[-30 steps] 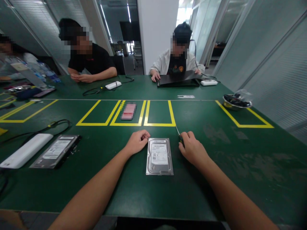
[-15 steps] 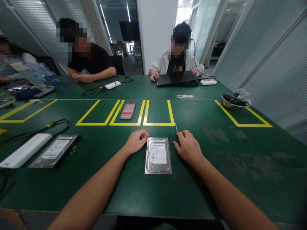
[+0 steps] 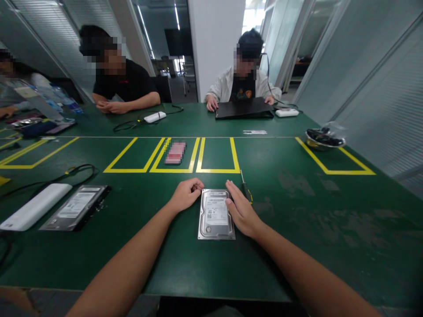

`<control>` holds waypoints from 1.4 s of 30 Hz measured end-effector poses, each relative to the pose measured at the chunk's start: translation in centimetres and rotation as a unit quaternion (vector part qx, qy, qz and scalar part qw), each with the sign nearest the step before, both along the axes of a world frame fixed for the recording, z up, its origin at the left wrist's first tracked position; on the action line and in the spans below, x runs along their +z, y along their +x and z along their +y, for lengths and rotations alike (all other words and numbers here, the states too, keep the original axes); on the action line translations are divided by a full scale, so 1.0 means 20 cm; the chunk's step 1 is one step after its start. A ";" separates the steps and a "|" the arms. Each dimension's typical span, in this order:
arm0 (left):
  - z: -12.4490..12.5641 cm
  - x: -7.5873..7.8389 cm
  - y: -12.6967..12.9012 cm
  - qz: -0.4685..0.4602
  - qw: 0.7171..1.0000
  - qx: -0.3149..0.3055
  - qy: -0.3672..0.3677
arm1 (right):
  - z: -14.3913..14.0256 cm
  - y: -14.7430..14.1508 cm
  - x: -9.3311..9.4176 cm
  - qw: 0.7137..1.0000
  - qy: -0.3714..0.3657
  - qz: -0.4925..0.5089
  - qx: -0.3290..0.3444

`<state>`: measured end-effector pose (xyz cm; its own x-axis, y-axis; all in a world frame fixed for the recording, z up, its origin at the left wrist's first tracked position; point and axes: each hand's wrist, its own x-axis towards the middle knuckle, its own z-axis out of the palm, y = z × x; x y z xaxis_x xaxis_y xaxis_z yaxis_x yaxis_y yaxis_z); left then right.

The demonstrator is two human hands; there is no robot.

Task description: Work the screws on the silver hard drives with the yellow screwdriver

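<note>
A silver hard drive [image 3: 215, 215] lies flat, label up, on the green table between my hands. My left hand [image 3: 187, 193] rests beside its upper left corner with fingers curled in, close to or touching the edge; anything inside them is hidden. Along the drive's right edge, my right hand [image 3: 240, 209] has its fingers stretched out, the tips over the upper right part. It holds nothing. Just right of that hand, a screwdriver [image 3: 246, 192] with a dark and yellow handle lies on the table, its thin shaft pointing away from me.
To the left lie a second hard drive [image 3: 77, 207], small bits beside it, and a white power bank [image 3: 36, 207] with a cable. A pink phone [image 3: 176, 152] sits inside yellow tape. A bowl [image 3: 325, 138] stands right. Opposite, a person holds a black laptop [image 3: 244, 108].
My right hand has let go of the screwdriver, leaving it on the table, and moved left onto the hard drive's right edge. My left hand has stayed at the corner.
</note>
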<state>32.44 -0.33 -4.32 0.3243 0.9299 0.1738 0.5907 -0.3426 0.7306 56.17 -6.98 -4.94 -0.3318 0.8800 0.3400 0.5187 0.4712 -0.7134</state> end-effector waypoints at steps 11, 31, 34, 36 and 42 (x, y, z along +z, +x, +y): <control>-0.03 0.04 -0.06 0.024 0.999 0.046 0.016 | 0.06 -0.01 -0.05 1.000 -0.001 0.013 -0.019; -0.25 0.20 -0.80 0.482 0.808 0.332 -0.070 | 0.06 -0.02 -0.04 0.999 -0.006 0.036 -0.024; -0.29 0.17 -0.85 0.498 0.790 0.344 -0.098 | 0.06 -0.02 -0.03 0.999 -0.003 0.044 -0.025; -0.32 0.14 -0.86 0.498 0.783 0.356 -0.106 | 0.06 -0.01 -0.03 0.999 -0.004 0.042 -0.024; -0.32 0.08 -0.88 0.470 0.794 0.368 -0.113 | 0.05 -0.01 -0.02 0.999 -0.008 0.030 -0.022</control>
